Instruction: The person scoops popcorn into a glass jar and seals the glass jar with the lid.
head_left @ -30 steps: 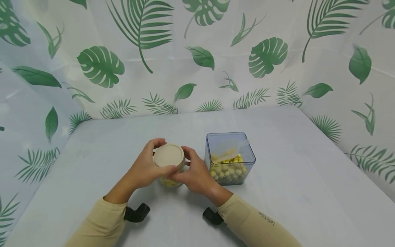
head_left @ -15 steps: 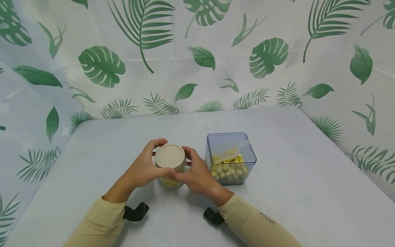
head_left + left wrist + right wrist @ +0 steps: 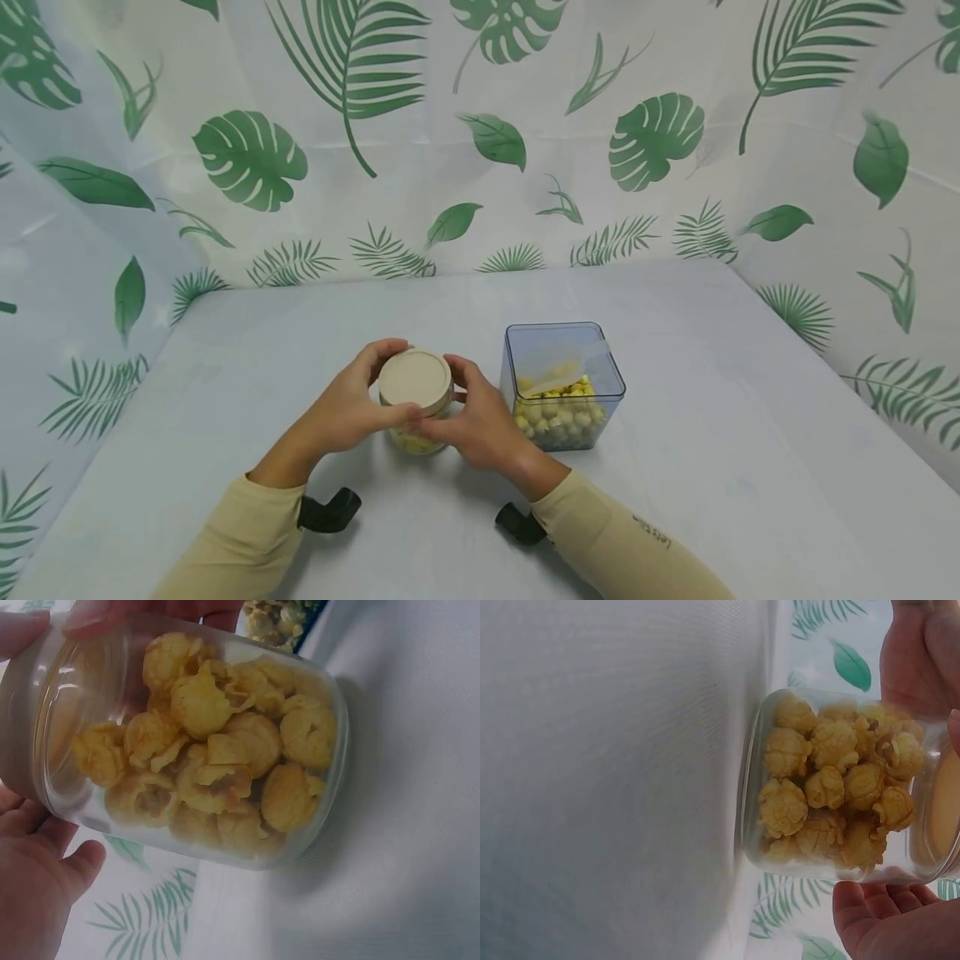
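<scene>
A clear jar of popcorn stands upright on the white cloth, topped by a round cream lid. My left hand grips the lid's left side, fingers round its far edge and thumb across the near edge. From the right, my right hand holds the jar around its neck and lid edge, its thumb close to the left thumb. In the right wrist view the popcorn fills most of the jar's body. Whether the lid sits fully down cannot be told.
Just right of my right hand, a clear bluish square container holds paler popcorn and a translucent scoop-like piece. A leaf-printed cloth wall rises behind the table and at both sides.
Both hands stay on the jar and lid, with barely any visible shift. The whole view drifts slightly.
</scene>
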### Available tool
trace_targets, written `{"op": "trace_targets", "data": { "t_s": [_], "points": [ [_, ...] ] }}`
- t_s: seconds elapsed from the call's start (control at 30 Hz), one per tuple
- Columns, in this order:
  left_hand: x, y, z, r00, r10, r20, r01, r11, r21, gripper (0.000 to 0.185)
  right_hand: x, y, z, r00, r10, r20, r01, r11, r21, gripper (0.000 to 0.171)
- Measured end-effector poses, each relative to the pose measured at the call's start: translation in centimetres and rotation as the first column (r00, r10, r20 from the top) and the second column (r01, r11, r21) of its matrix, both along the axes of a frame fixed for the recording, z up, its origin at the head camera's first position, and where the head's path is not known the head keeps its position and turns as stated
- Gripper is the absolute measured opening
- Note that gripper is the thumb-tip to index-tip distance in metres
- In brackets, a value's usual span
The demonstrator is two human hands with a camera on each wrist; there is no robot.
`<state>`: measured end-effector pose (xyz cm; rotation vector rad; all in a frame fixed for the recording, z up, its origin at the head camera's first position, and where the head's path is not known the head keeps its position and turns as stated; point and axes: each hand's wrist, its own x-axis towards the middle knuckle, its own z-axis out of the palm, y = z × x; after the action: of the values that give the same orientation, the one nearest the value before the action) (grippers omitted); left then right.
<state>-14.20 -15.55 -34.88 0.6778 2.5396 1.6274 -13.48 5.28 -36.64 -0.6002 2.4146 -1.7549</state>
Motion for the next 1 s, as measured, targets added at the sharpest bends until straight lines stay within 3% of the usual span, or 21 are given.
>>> {"op": "trace_targets", "data": {
  "t_s": [0.13,0.23,0.47,0.57,0.7,0.9,1.0],
  "points": [
    [-0.3,-0.3,0.1,0.996,-0.083,0.016,0.082,0.996,0.029,0.077,0.0,0.0,0.0,1.0,0.005,0.0,-0.005,1.0,0.001,0.089],
    [-0.3,-0.4,0.2,0.994,-0.102,0.026,0.1,0.994,0.041,0.077,0.0,0.0,0.0,1.0,0.007,0.001,-0.007,1.0,0.002,0.089],
    [-0.1,0.4,-0.1,0.999,0.043,-0.002,-0.043,0.999,0.015,0.089,-0.1,0.1,0.0,1.0,-0.012,0.004,0.012,1.0,-0.004,0.087],
    [-0.2,0.5,-0.2,0.998,0.061,-0.011,-0.06,0.998,0.016,0.086,-0.1,0.1,0.0,1.0,-0.013,0.009,0.013,1.0,-0.006,0.086],
    [-0.2,0.2,0.1,1.0,0.013,-0.019,-0.013,1.0,0.003,0.079,-0.1,0.1,0.0,1.0,-0.007,0.014,0.008,1.0,-0.011,0.086],
    [-0.7,-0.6,0.1,0.993,-0.12,0.018,0.12,0.992,0.032,0.073,-0.1,0.2,-0.1,1.0,0.002,0.017,-0.002,1.0,-0.007,0.088],
    [-0.6,-0.7,0.0,0.989,-0.143,0.037,0.141,0.989,0.046,0.072,-0.1,0.2,-0.1,1.0,0.008,0.02,-0.008,1.0,0.002,0.089]
  ]
}}
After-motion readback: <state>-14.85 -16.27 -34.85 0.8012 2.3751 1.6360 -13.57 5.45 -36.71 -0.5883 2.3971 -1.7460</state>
